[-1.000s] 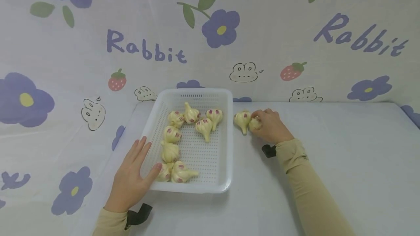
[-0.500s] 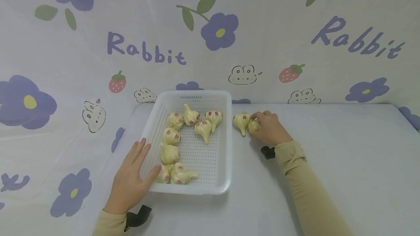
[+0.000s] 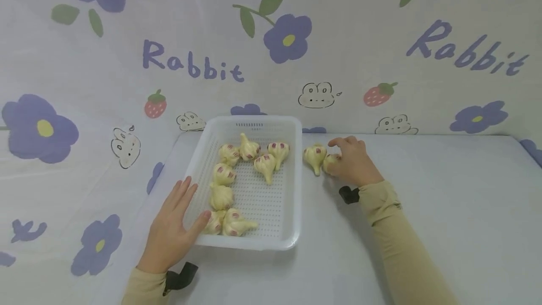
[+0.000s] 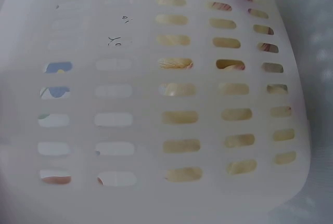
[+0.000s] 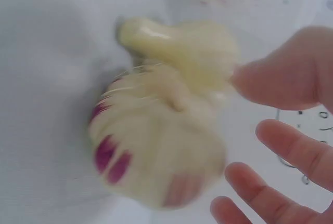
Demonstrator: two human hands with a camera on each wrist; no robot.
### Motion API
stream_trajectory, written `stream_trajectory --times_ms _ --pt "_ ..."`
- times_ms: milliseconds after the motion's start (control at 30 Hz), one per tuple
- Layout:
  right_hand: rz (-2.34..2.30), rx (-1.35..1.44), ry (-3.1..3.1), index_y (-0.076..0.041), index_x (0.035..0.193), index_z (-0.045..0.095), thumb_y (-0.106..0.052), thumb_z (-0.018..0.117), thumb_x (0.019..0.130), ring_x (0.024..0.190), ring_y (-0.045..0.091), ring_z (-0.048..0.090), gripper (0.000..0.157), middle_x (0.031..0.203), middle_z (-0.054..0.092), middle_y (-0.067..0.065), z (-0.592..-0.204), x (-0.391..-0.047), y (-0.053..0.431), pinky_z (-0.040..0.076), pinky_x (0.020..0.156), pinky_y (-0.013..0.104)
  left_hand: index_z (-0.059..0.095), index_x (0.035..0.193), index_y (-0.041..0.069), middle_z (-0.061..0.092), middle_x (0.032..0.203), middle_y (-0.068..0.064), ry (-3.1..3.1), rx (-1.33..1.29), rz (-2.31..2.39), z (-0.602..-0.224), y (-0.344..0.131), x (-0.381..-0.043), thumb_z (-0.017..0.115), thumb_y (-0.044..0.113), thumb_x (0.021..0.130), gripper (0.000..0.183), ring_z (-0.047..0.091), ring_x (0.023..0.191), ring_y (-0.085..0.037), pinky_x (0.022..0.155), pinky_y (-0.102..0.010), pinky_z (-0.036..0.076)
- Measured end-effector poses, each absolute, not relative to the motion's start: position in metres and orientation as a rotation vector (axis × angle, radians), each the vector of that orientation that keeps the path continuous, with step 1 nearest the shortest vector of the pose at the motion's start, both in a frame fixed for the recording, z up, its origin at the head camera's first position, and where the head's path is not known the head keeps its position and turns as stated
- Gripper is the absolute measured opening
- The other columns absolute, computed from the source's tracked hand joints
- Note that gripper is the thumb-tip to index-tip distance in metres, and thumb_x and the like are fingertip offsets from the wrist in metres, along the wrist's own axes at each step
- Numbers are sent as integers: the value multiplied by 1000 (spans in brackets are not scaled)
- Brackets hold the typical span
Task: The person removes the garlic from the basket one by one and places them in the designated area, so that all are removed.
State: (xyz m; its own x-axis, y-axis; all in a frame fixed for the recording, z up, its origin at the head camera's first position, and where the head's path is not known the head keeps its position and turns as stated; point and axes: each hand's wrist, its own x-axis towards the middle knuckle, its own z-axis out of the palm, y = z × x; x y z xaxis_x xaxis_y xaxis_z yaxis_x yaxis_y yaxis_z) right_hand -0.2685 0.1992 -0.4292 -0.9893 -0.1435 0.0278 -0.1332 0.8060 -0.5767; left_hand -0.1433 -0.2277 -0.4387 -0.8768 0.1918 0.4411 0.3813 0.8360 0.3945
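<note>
Table with a white basket

I count eight garlic bulbs inside the slotted basket: six strung from the back down the left side to the near edge, two together towards the rear right, necks towards the wearer. On the left rim I see the left hand, fingers straight, grasping nothing. Over on the right, the right hand has its thumb and fingers parted beside the loose pair, clasping nothing; whether it touches them, I can't tell.

That pair lies just outside the basket's right side, touching. The left bulb runs front to back, neck towards the wearer. The right bulb is partly hidden; I can't tell its neck's direction.
</note>
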Motion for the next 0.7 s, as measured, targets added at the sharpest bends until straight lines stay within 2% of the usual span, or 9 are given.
stream_trajectory --times_ms 233,700 --pt "-1024 -294 3024 -4 138 59 -13 59 85 124 45 41 54 142 50 28 -416 -260 194 49 95 58 53 151 1 44 163 -17 -2644 -429 -678 -439 -228 -144 73 32 94 68 36 152 -43 116 -67 35" --pt "-1071 -401 3092 -1 137 61 -12 67 87 132 48 42 51 142 51 29 -400 -249 184 45 108 62 52 151 -1 44 163 -17 -2671 -416 -668 -437 -227 -143 71 33 95 68 36 152 -44 117 -67 35"
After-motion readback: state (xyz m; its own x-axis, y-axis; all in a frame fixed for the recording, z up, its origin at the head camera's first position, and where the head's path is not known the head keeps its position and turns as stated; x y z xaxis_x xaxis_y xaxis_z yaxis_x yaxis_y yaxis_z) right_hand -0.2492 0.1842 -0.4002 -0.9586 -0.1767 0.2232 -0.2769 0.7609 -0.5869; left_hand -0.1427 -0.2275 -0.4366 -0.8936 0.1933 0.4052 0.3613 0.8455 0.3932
